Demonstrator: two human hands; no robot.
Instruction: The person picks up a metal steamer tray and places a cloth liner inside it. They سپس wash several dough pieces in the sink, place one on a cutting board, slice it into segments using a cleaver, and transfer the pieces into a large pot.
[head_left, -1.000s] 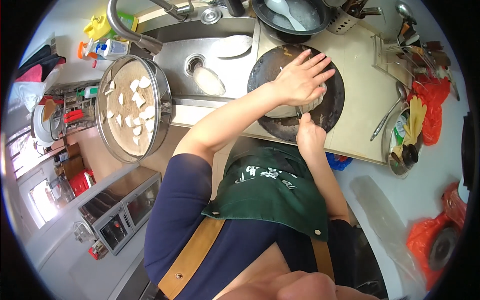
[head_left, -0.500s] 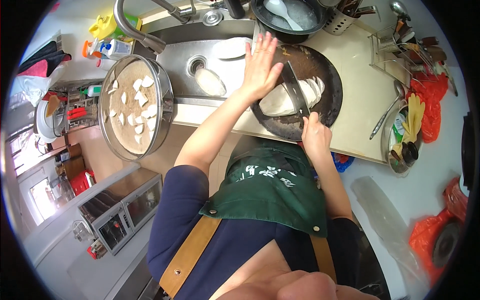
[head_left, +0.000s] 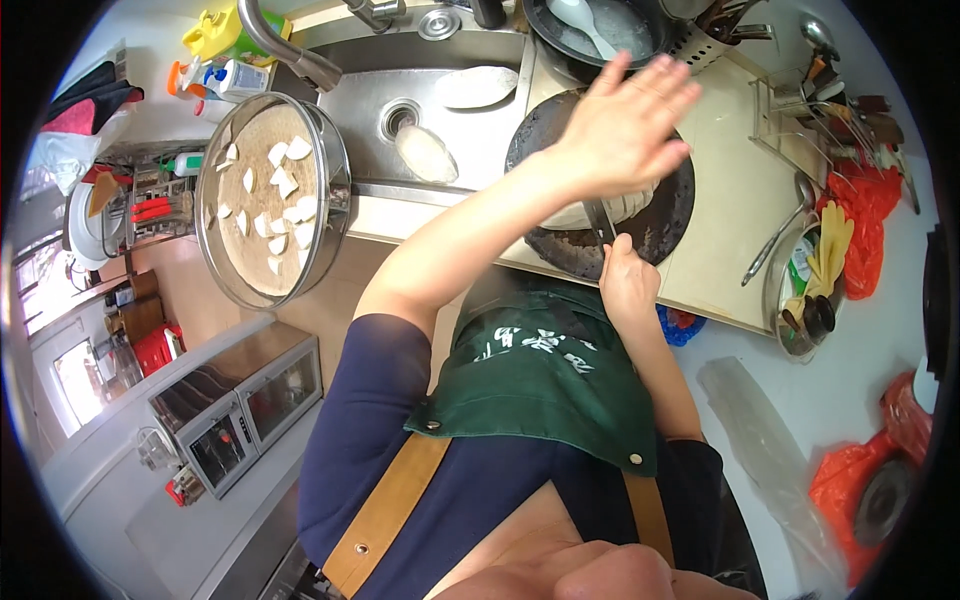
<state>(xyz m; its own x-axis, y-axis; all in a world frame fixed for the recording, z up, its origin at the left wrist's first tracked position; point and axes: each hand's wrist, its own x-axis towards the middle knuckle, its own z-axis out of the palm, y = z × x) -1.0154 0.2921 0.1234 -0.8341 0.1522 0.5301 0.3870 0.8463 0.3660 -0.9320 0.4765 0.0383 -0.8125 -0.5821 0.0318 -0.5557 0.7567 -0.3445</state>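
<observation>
My right hand [head_left: 628, 280] grips the handle of a kitchen knife [head_left: 599, 222] over a round dark chopping board [head_left: 665, 240]. Beneath the blade lies a peeled white root vegetable [head_left: 562, 216], partly cut into slices [head_left: 630, 204] at its right end. My left hand [head_left: 630, 128] is open above the board with its fingers stretched out, holding nothing; it and its forearm hide much of the board and most of the vegetable. Two more peeled pieces lie in the steel sink: one near the drain [head_left: 427, 154], one farther back [head_left: 478, 88].
At left, a big round sieve [head_left: 337, 190] holds several white chunks. Behind the board stands a dark pot [head_left: 545, 45] with a white spoon. A steel tap [head_left: 300, 62] arches over the sink. At right sit a utensil rack [head_left: 785, 140] and a bowl with yellow gloves [head_left: 828, 245].
My left hand has swung right, from beside the board's left edge to above the board. The right hand stays on the knife at nearly the same spot. The view has shifted slightly.
</observation>
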